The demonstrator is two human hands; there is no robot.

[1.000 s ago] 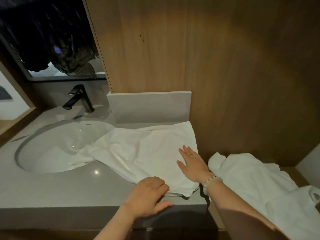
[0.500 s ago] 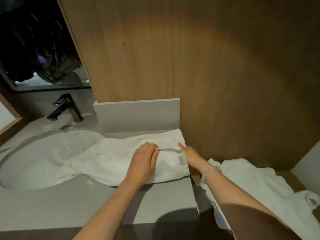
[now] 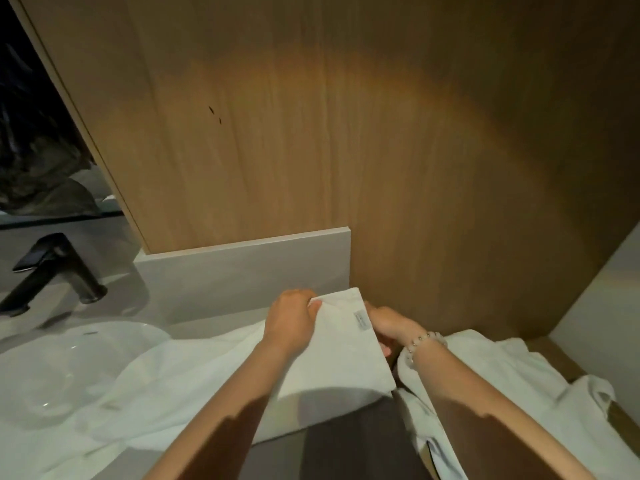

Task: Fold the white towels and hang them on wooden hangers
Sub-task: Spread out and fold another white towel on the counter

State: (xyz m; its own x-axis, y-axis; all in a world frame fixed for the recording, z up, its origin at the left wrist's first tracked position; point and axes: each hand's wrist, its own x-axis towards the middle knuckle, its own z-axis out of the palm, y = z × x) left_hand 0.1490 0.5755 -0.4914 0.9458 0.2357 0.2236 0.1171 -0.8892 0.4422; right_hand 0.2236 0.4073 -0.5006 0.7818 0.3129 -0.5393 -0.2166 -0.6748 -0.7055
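**Towel** (image 3: 343,358): white, small sewn label (image 3: 362,320) near upper right edge. Near end lifted off counter (image 3: 214,323) and stretched flat between both hands, in front of grey backsplash (image 3: 242,271). Remainder trailing left across counter, far end draped into sink (image 3: 52,368).

**Left hand** (image 3: 294,320): fingers curled, thumb and fingertips pinching top edge of towel at its left corner.

**Right hand** (image 3: 388,323): at right edge of towel, just below top corner. Curled onto cloth, fingers mostly hidden behind it. Bead bracelet (image 3: 422,341) at wrist.

**Second cloth** (image 3: 502,368): white, crumpled, on lower wooden shelf (image 3: 550,346) right of counter, under right forearm. Contact with forearm impossible to tell.

**Tap** (image 3: 59,268): black, upright behind sink, at left.

**Wood panel** (image 3: 346,133): behind counter, filling upper view, two small dark marks left of centre.

**Mirror** (image 3: 34,150): dark, far left, above tap.
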